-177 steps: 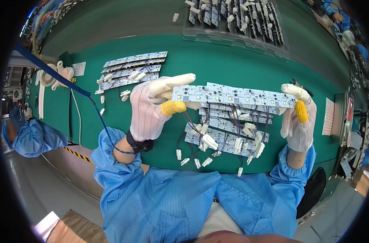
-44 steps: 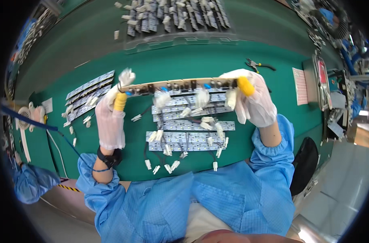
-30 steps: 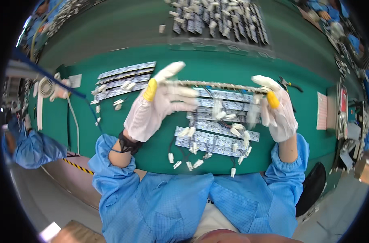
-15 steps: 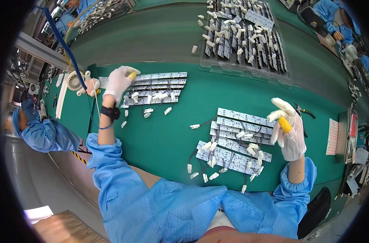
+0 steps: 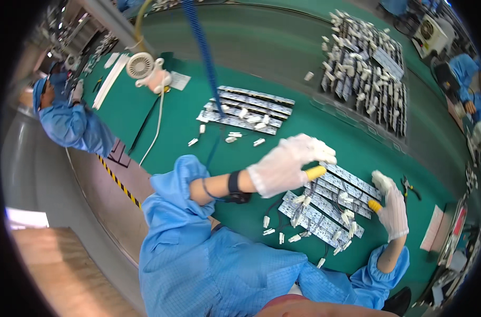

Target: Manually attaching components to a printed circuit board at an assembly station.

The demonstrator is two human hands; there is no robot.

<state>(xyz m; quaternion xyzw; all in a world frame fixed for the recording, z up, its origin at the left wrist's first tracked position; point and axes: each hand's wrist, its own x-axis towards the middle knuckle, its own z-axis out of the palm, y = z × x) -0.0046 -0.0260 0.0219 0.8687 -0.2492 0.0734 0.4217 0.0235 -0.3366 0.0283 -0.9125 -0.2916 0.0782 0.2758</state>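
Both my hands wear white gloves with a yellow cover on the thumb. My left hand reaches across to the upper left end of the near group of LED circuit strips. Its fingers are stretched out with the thumb apart from them, close to the topmost strip. At the right ends of the same strips is my right hand, fingers and thumb apart. Whether either hand touches a strip I cannot tell. Dark wires with white connectors lie over these strips. A second group of strips lies farther left.
A clear tray piled with wired strips stands at the back right. Cutting pliers lie beyond my right hand. A small white fan stands at the left, and a blue coiled hose hangs down. A co-worker sits at far left.
My left hand has left the farther group of strips and come right to the near group. My right hand stays by the right ends. The head view has turned.
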